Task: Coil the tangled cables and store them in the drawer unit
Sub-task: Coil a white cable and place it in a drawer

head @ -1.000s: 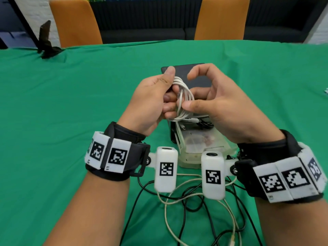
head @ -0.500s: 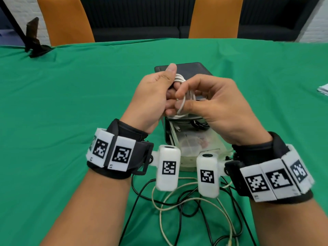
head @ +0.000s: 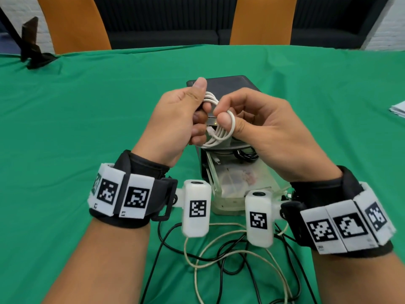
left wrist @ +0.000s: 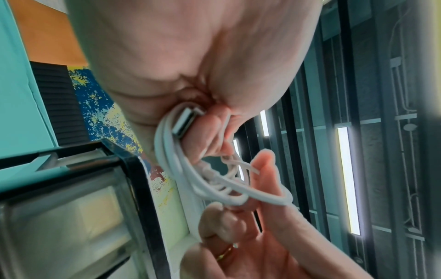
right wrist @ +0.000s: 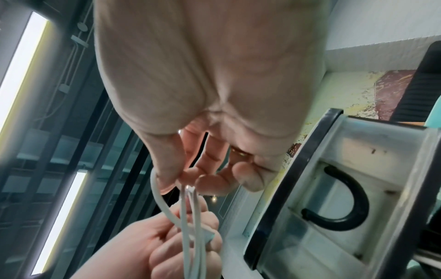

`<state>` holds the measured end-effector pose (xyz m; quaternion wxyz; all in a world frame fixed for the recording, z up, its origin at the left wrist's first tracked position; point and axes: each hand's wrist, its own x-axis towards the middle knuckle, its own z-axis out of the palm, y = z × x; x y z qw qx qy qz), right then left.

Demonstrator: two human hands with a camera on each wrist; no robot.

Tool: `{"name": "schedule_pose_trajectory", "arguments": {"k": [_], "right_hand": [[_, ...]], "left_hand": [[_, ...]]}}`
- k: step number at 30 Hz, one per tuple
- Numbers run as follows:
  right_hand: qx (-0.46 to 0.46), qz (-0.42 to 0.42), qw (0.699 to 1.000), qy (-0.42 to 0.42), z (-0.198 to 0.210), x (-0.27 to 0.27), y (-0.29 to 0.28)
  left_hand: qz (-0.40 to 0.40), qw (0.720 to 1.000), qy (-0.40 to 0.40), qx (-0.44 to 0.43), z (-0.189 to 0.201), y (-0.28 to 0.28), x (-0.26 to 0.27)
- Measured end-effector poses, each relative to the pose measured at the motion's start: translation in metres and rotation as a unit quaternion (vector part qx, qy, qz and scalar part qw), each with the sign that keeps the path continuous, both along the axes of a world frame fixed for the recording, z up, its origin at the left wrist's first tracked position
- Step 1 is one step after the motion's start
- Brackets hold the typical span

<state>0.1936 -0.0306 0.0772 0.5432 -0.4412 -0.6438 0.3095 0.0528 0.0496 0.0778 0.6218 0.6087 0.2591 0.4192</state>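
Note:
A coiled white cable is held in the air between both hands, just above the dark drawer unit. My left hand grips one side of the coil, fingers curled round the loops and the metal USB plug. My right hand pinches a strand of the white cable between thumb and forefinger, with a loop lying over the thumb. The unit's clear drawer stands pulled out toward me below the hands, with a black cable at its back.
A tangle of black and cream cables lies on the green tablecloth between my forearms. Two orange chairs stand behind the table. A black stand sits far left, white papers far right.
My right hand's fingers have curled in and wound the loose strand round the coil; a loop now lies over the right thumb. Both hands stay above the drawer unit.

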Motion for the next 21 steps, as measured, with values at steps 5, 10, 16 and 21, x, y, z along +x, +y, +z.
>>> {"name": "schedule_pose_trajectory", "arguments": {"k": [5, 10, 16, 21], "right_hand": [[-0.006, -0.002, 1.0, 0.004, 0.0021, 0.0076, -0.0034], [-0.001, -0.007, 1.0, -0.006, 0.0036, 0.0086, -0.0033], [-0.022, 0.004, 1.0, -0.018, 0.0078, 0.011, -0.0081], [-0.052, 0.041, 0.998, 0.018, 0.0073, 0.0072, -0.009]], "left_hand": [[0.018, 1.0, -0.002, 0.011, 0.003, -0.003, 0.0005], [0.041, 0.999, -0.009, 0.023, 0.0014, -0.0033, 0.0036], [0.076, 0.996, -0.034, 0.031, 0.0004, -0.0006, 0.0038], [0.083, 0.996, -0.016, 0.043, -0.001, -0.0008, 0.0041]]}}
